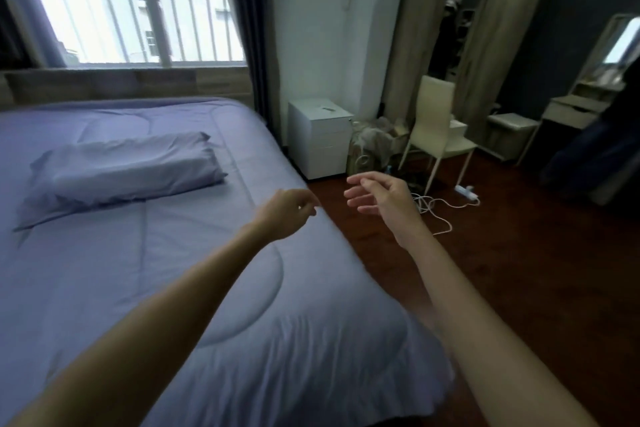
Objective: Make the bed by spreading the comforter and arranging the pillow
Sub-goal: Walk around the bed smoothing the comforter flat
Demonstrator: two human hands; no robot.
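A lavender comforter (180, 274) lies spread flat over the bed, reaching the right edge and hanging over the near corner. A matching lavender pillow (128, 170) lies on top of it toward the head, turned slightly askew. My left hand (287, 211) hovers over the bed's right edge with fingers loosely curled, holding nothing. My right hand (381, 198) is raised over the floor beside the bed, fingers apart and empty.
A white drawer cabinet (320, 139) stands by the bed's far right corner. Beyond it are a cream chair (438, 128), a wooden wardrobe (485, 35) and a dresser with mirror (581, 104). A white power strip and cable (464, 194) lie on the dark wood floor. A window (121, 3) is behind the headboard.
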